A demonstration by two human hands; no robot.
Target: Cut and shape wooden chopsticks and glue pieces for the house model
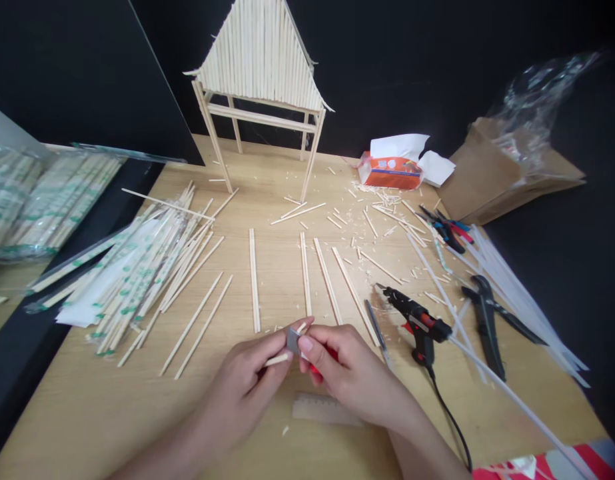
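My left hand [254, 373] is closed around a short wooden stick [276, 361], whose other end sticks out past the fingertips. My right hand [354, 370] grips a small red tool [314, 375] with a flat grey part [292, 340] pressed against the stick between both hands. Most of the tool is covered by the fingers, so its exact kind does not show. Just beyond the hands lie paired wooden sticks [254, 280] in several rows. A pale ruler [327, 409] lies under my right wrist.
A stick-built house frame [260, 119] stands at the back. Bagged sticks [142, 280] lie left. On the right are a glue gun [417, 320], black cutters [487, 327], pliers [444, 230], glue sticks [517, 293], a tissue pack [392, 172] and a paper bag [480, 177].
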